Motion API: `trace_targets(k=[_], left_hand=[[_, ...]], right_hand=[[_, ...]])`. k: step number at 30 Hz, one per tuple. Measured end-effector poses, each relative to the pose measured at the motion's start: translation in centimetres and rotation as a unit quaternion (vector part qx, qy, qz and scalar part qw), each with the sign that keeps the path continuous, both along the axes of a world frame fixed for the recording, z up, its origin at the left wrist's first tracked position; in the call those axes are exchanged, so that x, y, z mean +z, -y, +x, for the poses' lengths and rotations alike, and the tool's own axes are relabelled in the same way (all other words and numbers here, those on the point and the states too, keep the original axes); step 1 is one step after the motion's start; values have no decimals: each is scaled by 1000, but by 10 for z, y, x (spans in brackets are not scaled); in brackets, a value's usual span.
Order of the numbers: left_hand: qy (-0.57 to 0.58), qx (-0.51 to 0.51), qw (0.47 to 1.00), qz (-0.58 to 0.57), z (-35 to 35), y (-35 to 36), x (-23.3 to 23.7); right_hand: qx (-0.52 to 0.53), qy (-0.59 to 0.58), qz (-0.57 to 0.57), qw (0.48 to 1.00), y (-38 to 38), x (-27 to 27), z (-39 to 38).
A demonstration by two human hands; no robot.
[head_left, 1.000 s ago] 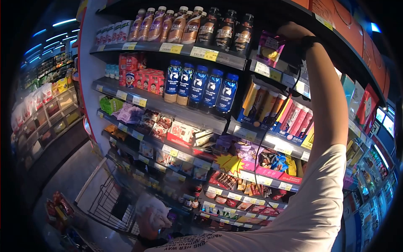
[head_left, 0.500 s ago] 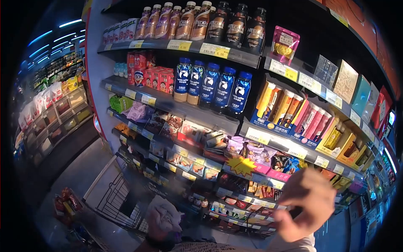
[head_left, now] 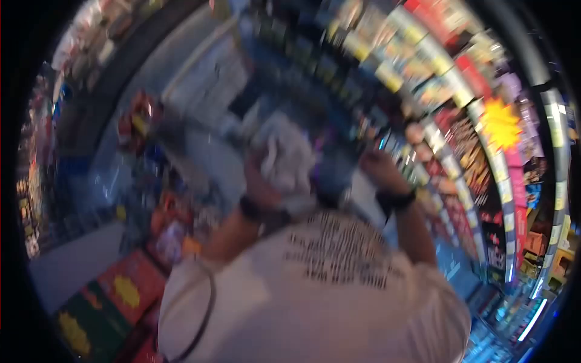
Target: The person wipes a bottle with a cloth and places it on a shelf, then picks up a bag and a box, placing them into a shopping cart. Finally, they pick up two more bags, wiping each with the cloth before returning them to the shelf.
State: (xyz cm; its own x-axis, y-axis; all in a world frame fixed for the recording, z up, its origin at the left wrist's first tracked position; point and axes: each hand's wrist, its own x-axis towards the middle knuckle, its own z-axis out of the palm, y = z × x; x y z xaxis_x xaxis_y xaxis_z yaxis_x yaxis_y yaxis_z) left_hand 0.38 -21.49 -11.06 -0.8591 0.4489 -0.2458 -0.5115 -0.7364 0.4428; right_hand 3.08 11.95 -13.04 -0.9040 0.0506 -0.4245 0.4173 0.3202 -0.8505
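The view is heavily blurred by motion. My left hand (head_left: 261, 180) is wrapped round a crumpled whitish bag (head_left: 285, 154), held in front of my body. To the right, my right hand (head_left: 382, 171) is raised near the lower shelves, its fingers bent and smeared; whether it holds anything cannot be made out. Both wrists carry dark bands. Below the hands, the printed white shirt (head_left: 327, 284) on my body fills the lower middle.
Curved shelves with price labels (head_left: 499, 175) and a yellow starburst sign (head_left: 501, 125) run down the right. A blurred cart (head_left: 209, 75) stands at upper left centre. Red and green boxes with yellow bursts (head_left: 126, 289) lie at lower left.
The view has swung downward, showing my shirt and both forearms. The shelves have shifted to the right side. My right hand now appears lower on my body's right, while the bag remains in my left hand.
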Motion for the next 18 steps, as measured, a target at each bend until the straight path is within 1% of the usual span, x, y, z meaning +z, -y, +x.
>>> trace_targets(k=[1,2,3,4,5,6,7,8,9,10,11,12,13,14,15,17,18], left_hand=[[-6,0,1000,-8,22,30,-25],[-92,12,980,-179,11,33,-23],[-92,25,976,-195,-25,29,-25],[-93,38,972,-212,-61,25,-27],[43,35,994,-93,-65,30,-25],[196,36,980,25,-49,40,-26],[184,25,982,45,-38,50,-41],[163,14,985,60,-37,59,-64],[129,1,989,73,-41,67,-80],[161,0,980,113,-43,72,-85],[133,32,990,28,-49,70,-81],[108,62,991,-57,-52,62,-71],[90,89,981,-143,-51,57,-65],[144,100,978,-114,-49,56,-66],[135,103,973,-159,-41,54,-65],[108,97,958,-247,-37,48,-67],[202,131,955,-172,-30,47,-70]], right_hand=[[12,62,66,996,28,4,15],[18,59,161,985,32,3,-12],[81,-43,159,983,14,-50,-10],[102,-26,140,985,8,-87,-22],[128,11,113,985,7,-106,-22],[116,25,106,987,13,-115,-26],[104,46,95,989,21,-127,-33],[125,82,110,983,21,-139,-41],[136,87,124,979,22,-162,-48],[152,107,149,971,17,-190,-50],[168,121,173,963,13,-216,-59],[201,130,205,949,17,-229,-75],[235,144,234,932,18,-242,-86],[282,166,245,913,19,-257,-91],[328,185,254,891,18,-273,-96],[429,218,236,844,21,-314,-116],[417,225,247,845,23,-330,-120]])
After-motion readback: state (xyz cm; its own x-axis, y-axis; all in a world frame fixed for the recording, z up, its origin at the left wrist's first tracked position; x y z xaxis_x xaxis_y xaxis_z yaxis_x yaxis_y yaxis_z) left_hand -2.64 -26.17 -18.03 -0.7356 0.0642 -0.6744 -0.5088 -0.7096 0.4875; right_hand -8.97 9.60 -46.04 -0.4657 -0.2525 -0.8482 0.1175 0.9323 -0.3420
